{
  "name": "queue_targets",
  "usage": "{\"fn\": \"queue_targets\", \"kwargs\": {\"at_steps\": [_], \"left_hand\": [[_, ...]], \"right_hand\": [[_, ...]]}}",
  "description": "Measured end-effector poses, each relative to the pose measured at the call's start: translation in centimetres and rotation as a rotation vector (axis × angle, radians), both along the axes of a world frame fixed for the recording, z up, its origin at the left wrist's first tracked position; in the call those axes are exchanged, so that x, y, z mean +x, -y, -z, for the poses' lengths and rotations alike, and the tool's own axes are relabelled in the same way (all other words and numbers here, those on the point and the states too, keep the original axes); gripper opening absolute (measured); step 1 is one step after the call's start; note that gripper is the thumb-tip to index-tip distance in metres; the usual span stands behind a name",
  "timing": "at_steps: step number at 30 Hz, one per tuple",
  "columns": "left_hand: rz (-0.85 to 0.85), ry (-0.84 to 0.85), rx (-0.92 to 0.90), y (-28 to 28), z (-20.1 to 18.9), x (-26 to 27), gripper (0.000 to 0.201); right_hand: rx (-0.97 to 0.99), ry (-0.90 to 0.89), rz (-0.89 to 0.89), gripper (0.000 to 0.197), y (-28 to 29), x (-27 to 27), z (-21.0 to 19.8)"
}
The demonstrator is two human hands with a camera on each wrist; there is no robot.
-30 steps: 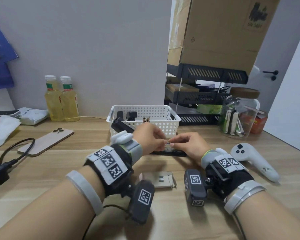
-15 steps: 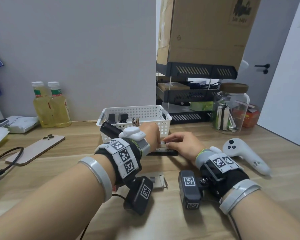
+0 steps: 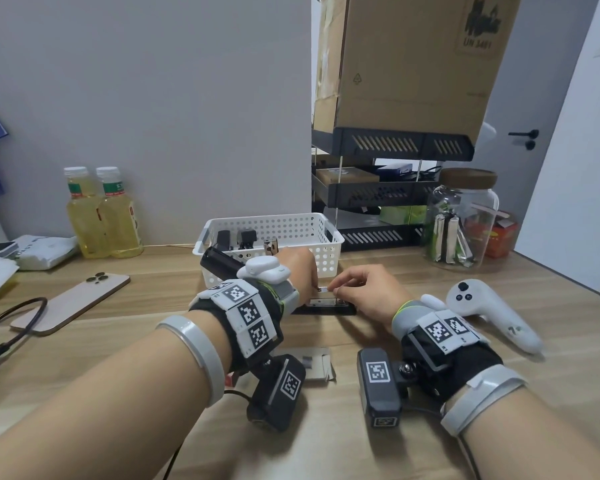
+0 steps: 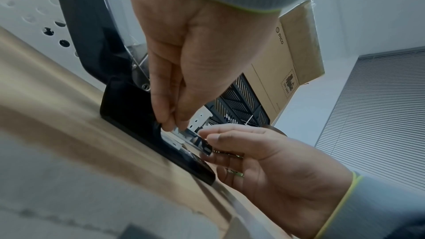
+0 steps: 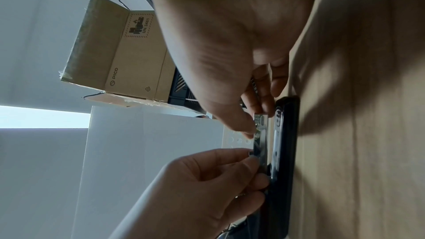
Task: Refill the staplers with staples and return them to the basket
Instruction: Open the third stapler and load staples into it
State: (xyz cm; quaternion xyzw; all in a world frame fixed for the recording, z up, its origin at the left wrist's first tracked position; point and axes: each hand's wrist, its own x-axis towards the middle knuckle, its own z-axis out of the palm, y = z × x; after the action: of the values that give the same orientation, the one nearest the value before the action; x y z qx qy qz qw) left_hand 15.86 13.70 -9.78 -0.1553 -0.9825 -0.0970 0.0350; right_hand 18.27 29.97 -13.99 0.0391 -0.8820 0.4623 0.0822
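A black stapler (image 3: 326,309) lies open on the table in front of the white basket (image 3: 326,244), its top arm (image 3: 219,261) swung back to the left. Its metal staple rail (image 4: 184,132) stands a little above the black base (image 4: 128,108). My left hand (image 3: 314,289) pinches the rail near its middle (image 4: 171,124). My right hand (image 3: 336,289) pinches the rail's front end between thumb and fingers (image 5: 257,123). Whether staples lie in the rail is hidden by the fingers. Other black staplers (image 3: 234,239) stand in the basket. An open staple box (image 3: 314,362) lies near my wrists.
A white controller (image 3: 489,306) lies right of my right hand, a glass jar (image 3: 461,223) behind it. A phone (image 3: 73,303) and a black cable (image 3: 11,327) lie at the left, two bottles (image 3: 101,216) by the wall. Black shelf trays (image 3: 378,195) carry a cardboard box.
Both hands have stayed on the stapler's rail. My left wrist has turned and come lower over the stapler, hiding more of it. The head view has shifted slightly.
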Motion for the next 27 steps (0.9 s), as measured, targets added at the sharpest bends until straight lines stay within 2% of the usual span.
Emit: {"fn": "queue_targets", "kwargs": {"at_steps": [6, 10, 14, 17, 20, 23, 27], "left_hand": [[-0.007, 0.066, -0.028, -0.3, -0.4, -0.5, 0.024], [-0.019, 0.016, -0.054, -0.2, -0.2, 0.0, 0.022], [0.013, 0.004, -0.189, -0.3, -0.6, 0.6, 0.025], [0.02, -0.029, -0.222, -0.2, -0.7, 0.9, 0.027], [0.028, -0.038, -0.183, 0.2, -0.7, 1.4, 0.025], [0.081, -0.02, -0.13, 0.7, -1.1, 1.9, 0.032], [0.115, 0.008, -0.179, 0.8, -1.5, 2.6, 0.035]], "right_hand": [[-0.003, 0.003, 0.013, 0.009, 0.0, 0.0, 0.0], [0.008, 0.018, -0.044, 0.012, 0.2, 0.3, -0.1], [0.013, 0.021, -0.048, 0.017, 0.2, 0.3, -0.1], [0.025, 0.031, -0.056, 0.018, 0.3, 0.4, -0.2], [0.026, 0.042, -0.064, 0.02, 0.3, 0.5, -0.3], [0.042, 0.046, -0.068, 0.022, 0.3, 0.5, -0.3], [0.104, 0.047, -0.066, 0.023, 0.5, 0.7, -0.7]]}}
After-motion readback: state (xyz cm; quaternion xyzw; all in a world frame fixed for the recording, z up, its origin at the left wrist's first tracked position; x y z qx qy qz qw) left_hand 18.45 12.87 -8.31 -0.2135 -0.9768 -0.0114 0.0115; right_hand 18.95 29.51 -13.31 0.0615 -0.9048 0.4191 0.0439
